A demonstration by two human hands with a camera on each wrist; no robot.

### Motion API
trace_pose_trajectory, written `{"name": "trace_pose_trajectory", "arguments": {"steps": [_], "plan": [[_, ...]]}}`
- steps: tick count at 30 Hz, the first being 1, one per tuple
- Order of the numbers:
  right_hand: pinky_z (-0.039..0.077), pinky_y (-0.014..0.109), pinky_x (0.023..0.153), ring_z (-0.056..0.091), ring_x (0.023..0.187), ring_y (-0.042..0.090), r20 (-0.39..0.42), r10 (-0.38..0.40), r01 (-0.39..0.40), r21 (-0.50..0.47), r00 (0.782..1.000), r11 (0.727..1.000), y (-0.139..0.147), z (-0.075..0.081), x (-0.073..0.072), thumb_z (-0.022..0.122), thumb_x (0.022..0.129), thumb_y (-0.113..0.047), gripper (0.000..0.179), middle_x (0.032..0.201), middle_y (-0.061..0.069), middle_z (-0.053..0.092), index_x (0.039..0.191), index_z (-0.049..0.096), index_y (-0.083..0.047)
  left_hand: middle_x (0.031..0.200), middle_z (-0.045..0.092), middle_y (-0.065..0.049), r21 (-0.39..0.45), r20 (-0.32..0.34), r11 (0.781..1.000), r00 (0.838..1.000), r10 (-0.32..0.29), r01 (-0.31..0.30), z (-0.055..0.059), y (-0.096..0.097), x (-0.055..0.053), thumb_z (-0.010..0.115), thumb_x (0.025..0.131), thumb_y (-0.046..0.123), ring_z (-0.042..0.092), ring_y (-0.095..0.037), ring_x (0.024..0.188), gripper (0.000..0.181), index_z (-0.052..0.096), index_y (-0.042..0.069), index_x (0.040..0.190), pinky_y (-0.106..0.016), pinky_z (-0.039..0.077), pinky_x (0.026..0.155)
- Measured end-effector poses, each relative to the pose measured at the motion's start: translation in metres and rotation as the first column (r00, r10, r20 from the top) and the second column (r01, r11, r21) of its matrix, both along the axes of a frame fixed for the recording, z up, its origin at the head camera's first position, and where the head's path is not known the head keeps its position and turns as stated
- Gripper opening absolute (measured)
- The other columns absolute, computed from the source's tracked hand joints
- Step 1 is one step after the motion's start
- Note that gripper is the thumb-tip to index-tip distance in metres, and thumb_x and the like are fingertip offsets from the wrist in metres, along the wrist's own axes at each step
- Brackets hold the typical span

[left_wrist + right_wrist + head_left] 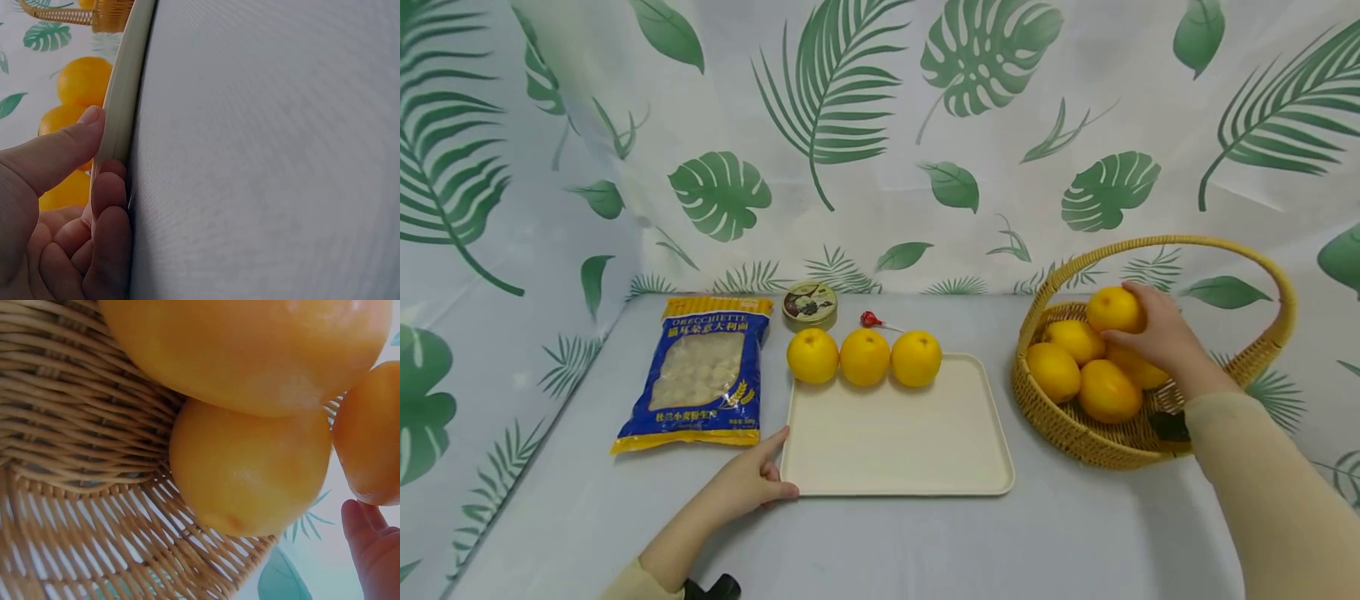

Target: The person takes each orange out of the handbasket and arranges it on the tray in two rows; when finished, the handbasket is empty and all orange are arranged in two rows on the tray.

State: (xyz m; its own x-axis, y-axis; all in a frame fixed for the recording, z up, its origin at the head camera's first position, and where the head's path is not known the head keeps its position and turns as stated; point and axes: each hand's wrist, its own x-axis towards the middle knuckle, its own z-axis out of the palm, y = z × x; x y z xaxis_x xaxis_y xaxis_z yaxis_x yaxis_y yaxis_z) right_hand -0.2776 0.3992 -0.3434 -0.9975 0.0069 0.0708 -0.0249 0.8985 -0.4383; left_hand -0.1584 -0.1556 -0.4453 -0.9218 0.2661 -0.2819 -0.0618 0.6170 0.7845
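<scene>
In the head view my right hand (1168, 337) holds an orange (1111, 310) at the back of a wicker basket (1075, 444). Several more oranges (1108, 392) lie in that basket. The right wrist view catches only part of the hand (378, 553), with its fingertips against the held orange (372, 434). My left hand (747, 483) grips the front left corner of a cream tray (898, 442), thumb and fingers on its rim (119, 119). Along the tray's back edge, three oranges (865, 358) sit side by side in a row.
Left of the tray lies a blue and yellow bag of orecchiette pasta (700, 375). Behind the oranges stand a round tin (809, 305) and a red lollipop (871, 319). The basket's tall handle (1165, 242) arches over the fruit. A leaf-patterned cloth (865, 217) hangs behind the table.
</scene>
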Motion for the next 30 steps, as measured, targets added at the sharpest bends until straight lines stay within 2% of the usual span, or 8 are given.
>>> {"name": "trace_pose_trajectory", "arguments": {"steps": [5,8,15,20,25,26,28,30], "plan": [[0.022,0.066,0.094,0.023,0.121,0.051,-0.027,0.032,-0.033,-0.028,0.999,0.999,-0.004,0.003,0.009,0.068,0.080,-0.035,0.091,0.143,0.031,0.018,0.146,0.012,-0.007,0.061,0.054,0.000,-0.008,-0.013,1.000,1.000,-0.005,0.005,-0.003,-0.003,-0.002,0.077,0.070,0.026,0.047,-0.013,0.050,0.091,0.026,0.005,0.143,-0.026,0.040,0.048],[0.024,0.067,0.093,0.024,0.120,0.050,-0.021,0.043,-0.044,-0.045,0.999,0.998,-0.007,0.004,0.016,0.067,0.080,-0.037,0.091,0.143,0.030,0.018,0.146,0.011,-0.009,0.060,0.054,-0.001,-0.004,-0.013,1.000,1.000,-0.008,0.008,-0.004,-0.003,-0.002,0.077,0.070,0.026,0.047,-0.012,0.050,0.092,0.026,0.004,0.143,-0.025,0.040,0.048],[0.026,0.068,0.089,0.024,0.120,0.051,-0.015,0.040,-0.041,-0.093,0.999,0.995,-0.016,0.011,0.045,0.065,0.081,-0.040,0.094,0.146,0.030,0.010,0.147,0.003,-0.015,0.061,0.054,-0.001,-0.003,-0.001,1.000,1.000,-0.007,0.007,-0.005,-0.002,-0.001,0.077,0.070,0.025,0.048,-0.012,0.050,0.091,0.025,0.004,0.143,-0.025,0.040,0.048],[0.030,0.066,0.087,0.029,0.116,0.048,-0.056,0.085,-0.089,-0.088,0.995,0.992,-0.028,0.021,0.063,0.067,0.082,-0.031,0.090,0.141,0.031,0.019,0.147,0.008,-0.011,0.061,0.055,-0.001,-0.002,-0.007,1.000,1.000,-0.007,0.007,-0.004,-0.002,0.001,0.077,0.070,0.026,0.048,-0.012,0.051,0.092,0.025,0.004,0.143,-0.026,0.040,0.049],[0.030,0.066,0.088,0.028,0.117,0.049,-0.076,0.078,-0.087,-0.134,0.994,0.987,-0.044,0.033,0.077,0.069,0.080,-0.028,0.096,0.146,0.027,0.016,0.147,0.001,-0.017,0.060,0.054,-0.001,-0.005,0.008,1.000,1.000,0.011,-0.011,-0.002,-0.002,0.002,0.077,0.070,0.026,0.048,-0.013,0.051,0.092,0.025,0.005,0.143,-0.026,0.039,0.049],[0.036,0.059,0.091,0.029,0.117,0.049,-0.078,0.066,-0.077,-0.144,0.995,0.987,-0.047,0.034,0.081,0.069,0.080,-0.028,0.097,0.145,0.026,0.016,0.147,0.000,-0.017,0.060,0.054,-0.001,-0.006,0.009,1.000,1.000,0.011,-0.011,-0.002,-0.002,0.002,0.077,0.070,0.026,0.048,-0.013,0.051,0.092,0.025,0.005,0.143,-0.026,0.039,0.049],[0.044,0.037,0.091,0.031,0.114,0.046,-0.096,0.050,-0.065,-0.165,0.994,0.984,-0.053,0.036,0.087,0.069,0.080,-0.027,0.094,0.142,0.026,0.021,0.146,0.004,-0.014,0.060,0.054,-0.001,-0.006,0.008,1.000,1.000,0.008,-0.008,-0.003,-0.002,0.001,0.077,0.070,0.026,0.047,-0.013,0.050,0.092,0.025,0.005,0.143,-0.026,0.039,0.049],[0.042,0.013,0.081,0.037,0.109,0.033,-0.136,0.047,-0.070,-0.174,0.990,0.982,-0.060,0.036,0.093,0.070,0.079,-0.024,0.089,0.136,0.023,0.028,0.145,0.011,-0.011,0.060,0.054,-0.001,0.001,0.002,1.000,1.000,-0.001,0.001,-0.004,0.000,0.000,0.077,0.070,0.026,0.047,-0.013,0.050,0.092,0.025,0.005,0.143,-0.026,0.039,0.048]]}}
